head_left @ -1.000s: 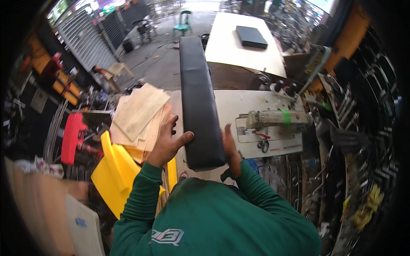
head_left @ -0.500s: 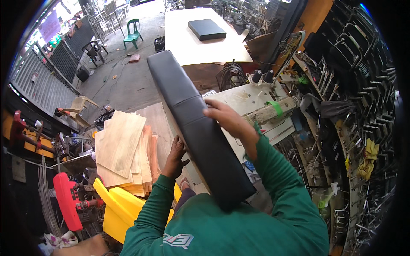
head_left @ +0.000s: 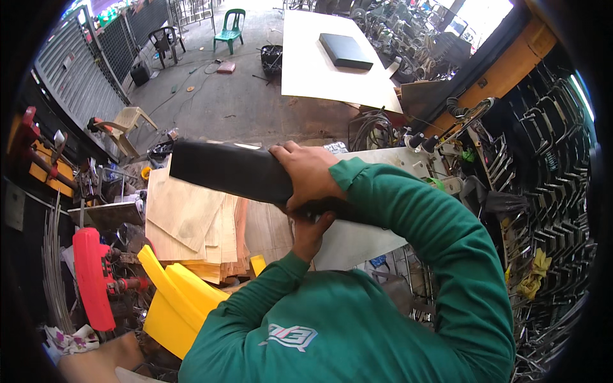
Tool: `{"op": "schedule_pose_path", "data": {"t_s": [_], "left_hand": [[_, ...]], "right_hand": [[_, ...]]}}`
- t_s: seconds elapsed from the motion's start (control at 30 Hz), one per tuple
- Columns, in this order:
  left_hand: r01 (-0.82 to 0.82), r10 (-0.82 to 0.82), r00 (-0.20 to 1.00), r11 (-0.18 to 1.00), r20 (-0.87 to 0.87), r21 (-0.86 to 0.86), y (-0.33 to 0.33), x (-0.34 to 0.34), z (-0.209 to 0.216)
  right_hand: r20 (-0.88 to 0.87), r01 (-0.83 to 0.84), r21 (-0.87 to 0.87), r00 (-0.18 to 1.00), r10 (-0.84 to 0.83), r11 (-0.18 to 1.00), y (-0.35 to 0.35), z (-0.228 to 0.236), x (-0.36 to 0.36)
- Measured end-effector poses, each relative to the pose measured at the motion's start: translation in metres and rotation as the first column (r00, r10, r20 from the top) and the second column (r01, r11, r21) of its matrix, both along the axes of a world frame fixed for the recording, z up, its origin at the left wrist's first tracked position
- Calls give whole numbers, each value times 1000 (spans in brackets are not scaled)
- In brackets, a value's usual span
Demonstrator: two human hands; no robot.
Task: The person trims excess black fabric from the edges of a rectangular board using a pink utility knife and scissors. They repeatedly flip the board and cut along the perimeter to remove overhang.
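Note:
A long black padded cushion [head_left: 227, 171] lies almost level in front of me, its free end pointing left over a stack of thin plywood sheets [head_left: 188, 223]. My right hand [head_left: 308, 176] wraps over the cushion's top from the right, fingers curled on its upper edge. My left hand [head_left: 311, 231] grips it from underneath, just below the right hand. Both sleeves are green. The cushion's right end is hidden behind my right forearm. Under my arms sits a pale worktable [head_left: 357, 239].
A yellow plastic piece [head_left: 175, 300] and a red tool [head_left: 92, 277] lie at the lower left. A white table [head_left: 319, 67] carrying a dark flat cushion [head_left: 345, 51] stands ahead. Plastic chairs [head_left: 231, 29] stand on the concrete floor. Metal frames [head_left: 549, 191] hang on the right.
The cushion has swung from upright, through a slant, to nearly level with its far end now pointing left. My right hand shifted onto its top and my left hand went underneath.

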State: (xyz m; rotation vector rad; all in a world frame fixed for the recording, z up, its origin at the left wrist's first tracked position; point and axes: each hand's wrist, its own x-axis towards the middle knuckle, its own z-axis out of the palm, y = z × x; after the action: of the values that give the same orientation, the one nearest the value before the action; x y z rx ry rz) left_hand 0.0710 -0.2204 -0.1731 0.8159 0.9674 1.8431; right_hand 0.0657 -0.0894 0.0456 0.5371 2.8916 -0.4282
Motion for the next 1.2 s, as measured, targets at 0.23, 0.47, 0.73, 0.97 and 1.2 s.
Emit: {"op": "schedule_pose_path", "data": {"t_s": [0.23, 0.47, 0.73, 0.97, 1.2], "left_hand": [[224, -255, 739, 966, 623, 129, -16, 15, 11], [491, -294, 796, 825, 529, -280, -39, 7, 43], [-269, 7, 321, 959, -947, -85, -69, 23, 80], [-218, -481, 487, 742, -729, -634, -3, 106, -63], [-510, -525, 234, 651, -818, -563, 38, 163, -118]], "right_hand": [[-32, -132, 111, 990, 136, 985, 25, -34, 62], [-452, 212, 393, 892, -13, 895, 8, -100, 166], [-535, -93, 482, 756, 377, 871, 46, -188, 247], [-416, -108, 653, 775, 475, 750, 139, -284, 325], [-78, -173, 0, 982, 172, 985, 136, -316, 321]]}}
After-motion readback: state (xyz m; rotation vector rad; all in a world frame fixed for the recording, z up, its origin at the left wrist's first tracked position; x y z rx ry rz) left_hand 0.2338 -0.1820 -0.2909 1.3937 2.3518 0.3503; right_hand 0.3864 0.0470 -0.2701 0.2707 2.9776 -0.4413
